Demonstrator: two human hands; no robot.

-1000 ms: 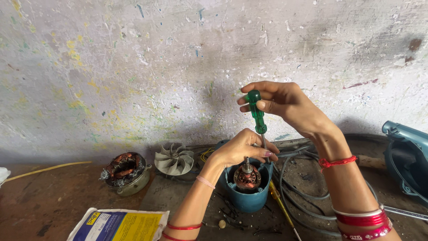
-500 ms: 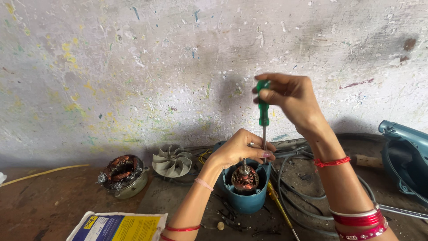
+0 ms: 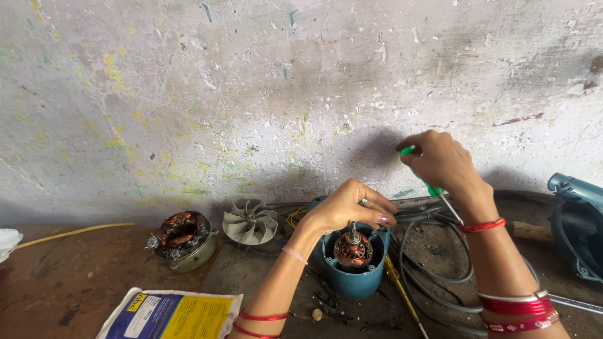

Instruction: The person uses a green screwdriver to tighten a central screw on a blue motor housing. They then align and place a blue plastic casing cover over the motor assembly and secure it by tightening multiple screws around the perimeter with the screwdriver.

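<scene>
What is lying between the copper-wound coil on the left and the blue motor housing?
In the head view, a pale plastic fan wheel lies between the coil and the blue housing.

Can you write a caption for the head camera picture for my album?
Left hand steadies a blue motor housing while the right hand holds a green screwdriver beside it.

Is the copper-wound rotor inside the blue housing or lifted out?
Inside. The rotor stands upright in the blue housing, shaft tip up, under the left hand.
</scene>
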